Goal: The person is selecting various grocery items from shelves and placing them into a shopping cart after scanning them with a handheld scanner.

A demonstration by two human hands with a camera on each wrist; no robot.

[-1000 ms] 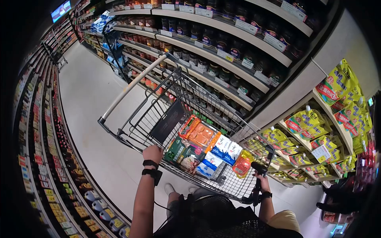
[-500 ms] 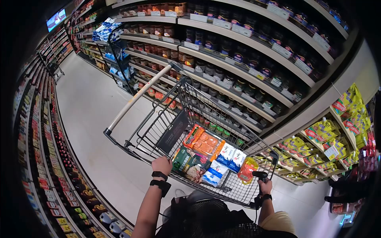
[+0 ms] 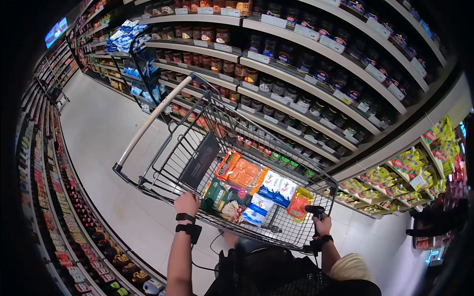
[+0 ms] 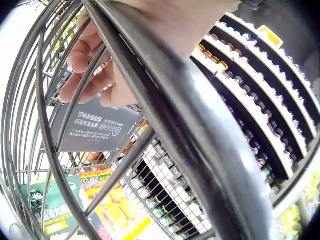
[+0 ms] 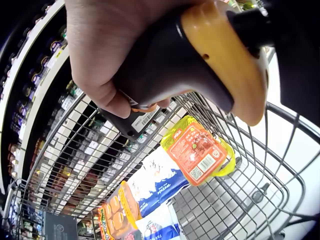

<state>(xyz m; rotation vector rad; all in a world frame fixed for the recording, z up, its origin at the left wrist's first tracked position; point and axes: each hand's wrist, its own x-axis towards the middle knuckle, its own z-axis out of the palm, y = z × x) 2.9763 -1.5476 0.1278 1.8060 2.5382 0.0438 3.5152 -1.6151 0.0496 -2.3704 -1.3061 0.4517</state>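
My left hand (image 3: 186, 203) grips the near side rim of a dark wire shopping cart (image 4: 205, 150), fingers curled over into the basket. At the cart's right end, my right hand (image 3: 323, 226) holds a black-and-orange pistol-grip handheld scanner (image 5: 170, 65) above the basket. Below the scanner lies a red-and-yellow packet (image 5: 195, 152). Beside that are several blue-and-white bags (image 3: 276, 187), an orange pack with a clear window (image 3: 242, 172) and a dark green package (image 3: 217, 197). The cart's pale handle (image 3: 153, 111) is at the left, with a dark panel (image 3: 200, 160) near it.
Shelves of jars (image 3: 296, 59) curve along the cart's far side. Yellow pouches (image 3: 410, 163) fill a rack at the right. Bottle shelves (image 3: 84, 212) line the left, and a rack of blue-and-white bags (image 3: 126, 39) stands farther down the tiled aisle (image 3: 94, 118).
The head view shifted, bringing more of the jar shelves into view. My left hand stays on the cart rim, and my right hand keeps holding the scanner above the basket's right end.
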